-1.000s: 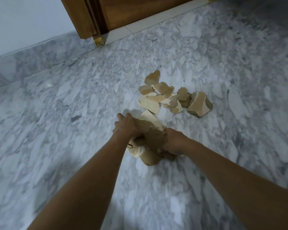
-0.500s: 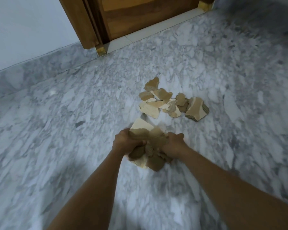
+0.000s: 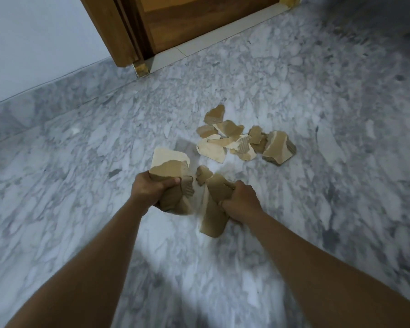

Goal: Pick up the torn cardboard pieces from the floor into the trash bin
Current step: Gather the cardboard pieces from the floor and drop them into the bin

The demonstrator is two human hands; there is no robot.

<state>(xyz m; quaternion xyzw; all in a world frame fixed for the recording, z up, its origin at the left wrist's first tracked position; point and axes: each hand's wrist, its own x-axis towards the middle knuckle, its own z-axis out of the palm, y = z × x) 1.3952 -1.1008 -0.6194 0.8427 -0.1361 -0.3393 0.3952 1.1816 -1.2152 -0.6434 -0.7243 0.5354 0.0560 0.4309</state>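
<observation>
Marble floor [image 3: 81, 185], door [image 3: 199, 24] beyond; bin not in view.
Pile [image 3: 242, 140] of torn pieces lies loose on floor, past both hands.
Left hand [image 3: 149, 192] fisted tight round left wad [image 3: 171, 166]; pale sheet sticks up past fingers.
Right hand [image 3: 242, 200] clenched on right wad [image 3: 213, 209]; long flap hangs below.
Risk: fists overfull, outer pieces unpinned, likely to slide out on carry.
Scrap [image 3: 202, 174] between wads: cannot tell if held. Probably first to drop.
</observation>
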